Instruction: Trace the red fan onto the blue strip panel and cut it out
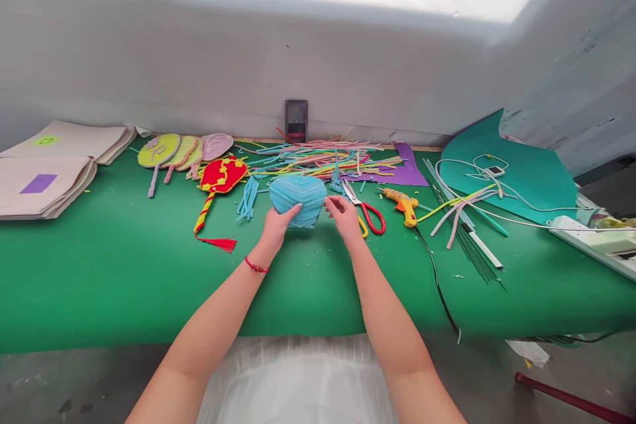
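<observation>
A blue fan-shaped panel of pipe cleaners (301, 195), laid side by side in slanting rows, is held above the table. My left hand (276, 225) grips its lower left edge, thumb on top and the other fingers hidden beneath. At the panel's right edge, my right hand (342, 215) is closed in a pinch; whatever is between its fingertips is too small to make out. Scissors with red handles (372, 217) lie just right of that hand, blades pointing away. Cut blue pipe cleaner strips (247, 199) lie to the left of the panel.
Behind the panel spreads a pile of coloured pipe cleaners (318, 160). A yellow glue gun (403, 204) trails its black cord to the front edge. Leftward lie a red fan with a tassel (223, 175), several pastel fans (159, 151) and paper stacks (47, 182). White cables (521, 205) cross the right side.
</observation>
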{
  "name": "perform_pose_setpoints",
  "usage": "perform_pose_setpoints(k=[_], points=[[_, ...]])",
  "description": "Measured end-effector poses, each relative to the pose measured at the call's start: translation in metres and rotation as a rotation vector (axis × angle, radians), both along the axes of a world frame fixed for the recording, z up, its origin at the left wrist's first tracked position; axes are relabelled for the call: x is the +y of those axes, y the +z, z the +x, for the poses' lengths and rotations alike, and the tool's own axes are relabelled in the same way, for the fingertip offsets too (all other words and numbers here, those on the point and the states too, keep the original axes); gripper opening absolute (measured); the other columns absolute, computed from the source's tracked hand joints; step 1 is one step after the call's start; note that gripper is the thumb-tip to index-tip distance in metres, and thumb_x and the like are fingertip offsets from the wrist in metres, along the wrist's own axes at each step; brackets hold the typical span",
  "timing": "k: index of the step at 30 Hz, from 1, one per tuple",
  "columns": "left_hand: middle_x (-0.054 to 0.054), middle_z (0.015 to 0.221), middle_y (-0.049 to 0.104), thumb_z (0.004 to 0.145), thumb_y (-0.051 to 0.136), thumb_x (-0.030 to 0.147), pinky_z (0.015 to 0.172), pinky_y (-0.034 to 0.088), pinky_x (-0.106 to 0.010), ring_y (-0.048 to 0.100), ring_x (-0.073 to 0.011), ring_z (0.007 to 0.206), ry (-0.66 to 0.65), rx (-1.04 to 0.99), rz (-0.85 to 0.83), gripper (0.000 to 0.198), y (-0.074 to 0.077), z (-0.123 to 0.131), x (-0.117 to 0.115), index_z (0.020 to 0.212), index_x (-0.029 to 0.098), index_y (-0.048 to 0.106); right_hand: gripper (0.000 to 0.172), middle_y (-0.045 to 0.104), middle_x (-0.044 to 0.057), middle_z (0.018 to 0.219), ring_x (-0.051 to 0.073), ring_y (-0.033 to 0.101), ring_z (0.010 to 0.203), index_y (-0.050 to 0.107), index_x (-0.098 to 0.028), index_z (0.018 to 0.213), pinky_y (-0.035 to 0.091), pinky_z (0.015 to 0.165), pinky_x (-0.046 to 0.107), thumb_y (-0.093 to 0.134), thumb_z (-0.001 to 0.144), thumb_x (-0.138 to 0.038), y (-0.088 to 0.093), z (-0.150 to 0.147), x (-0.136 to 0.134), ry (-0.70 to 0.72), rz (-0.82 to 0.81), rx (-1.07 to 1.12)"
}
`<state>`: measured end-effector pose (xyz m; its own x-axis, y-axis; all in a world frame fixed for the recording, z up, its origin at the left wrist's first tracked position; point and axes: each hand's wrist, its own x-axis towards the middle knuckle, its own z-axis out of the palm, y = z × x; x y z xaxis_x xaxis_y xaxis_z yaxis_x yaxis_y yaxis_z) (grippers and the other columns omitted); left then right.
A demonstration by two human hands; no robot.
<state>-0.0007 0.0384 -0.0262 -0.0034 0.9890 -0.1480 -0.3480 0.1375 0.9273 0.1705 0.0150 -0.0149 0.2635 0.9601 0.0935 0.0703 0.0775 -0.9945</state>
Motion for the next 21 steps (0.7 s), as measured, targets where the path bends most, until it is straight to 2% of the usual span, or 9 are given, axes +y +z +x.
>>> perform_pose_setpoints(k=[4,10,13,17,21], points=[[-0.013,0.114,0.069,0.051,0.088,0.037,0.097,0.05,-0.045,0.062,-0.0325,0.112,-0.024,0.043,-0.007,0.066,0.0,0.0,-0.001,0.109,0.012,0.068,0.042,0.066,0.005,0.084,0.017,0.057,0.071,0.067,-0.02,0.087,0.045,0.058,0.027,0.069,0.068,-0.058,0.002,-0.001,0.0,-0.027,0.004,0.009],[-0.015,0.114,0.069,0.052,0.087,0.04,0.099,0.048,-0.049,0.061,-0.0347,0.112,-0.1,0.096,-0.005,0.064,0.004,-0.002,-0.003,0.106,0.012,0.07,0.041,0.051,-0.003,0.06,0.011,0.042,0.056,0.064,-0.019,0.069,0.037,0.053,0.025,0.074,0.062,-0.058,0.007,-0.003,-0.003,-0.01,-0.02,0.086],[-0.014,0.116,0.068,0.055,0.085,0.042,0.099,0.048,-0.047,0.061,-0.034,0.112,-0.141,0.106,-0.003,0.062,0.006,-0.002,-0.005,0.107,0.012,0.069,0.042,0.045,-0.004,0.056,0.01,0.036,0.053,0.061,-0.019,0.064,0.033,0.052,0.026,0.075,0.059,-0.058,0.008,-0.003,-0.004,-0.01,-0.031,0.123],[-0.013,0.116,0.069,0.053,0.087,0.04,0.099,0.048,-0.046,0.061,-0.0334,0.114,-0.19,0.153,-0.039,0.064,0.011,0.0,-0.007,0.108,0.013,0.069,0.044,0.042,-0.004,0.056,0.01,0.034,0.055,0.058,-0.02,0.063,0.031,0.052,0.025,0.074,0.059,-0.06,0.007,-0.001,-0.003,-0.018,-0.017,0.139],[-0.012,0.115,0.069,0.052,0.087,0.038,0.098,0.049,-0.044,0.061,-0.0315,0.113,-0.177,0.212,-0.024,0.067,0.014,0.001,-0.009,0.111,0.013,0.067,0.044,0.041,-0.005,0.057,0.009,0.033,0.055,0.058,-0.019,0.066,0.03,0.052,0.025,0.074,0.06,-0.059,0.006,0.0,-0.002,-0.015,-0.027,0.136]])
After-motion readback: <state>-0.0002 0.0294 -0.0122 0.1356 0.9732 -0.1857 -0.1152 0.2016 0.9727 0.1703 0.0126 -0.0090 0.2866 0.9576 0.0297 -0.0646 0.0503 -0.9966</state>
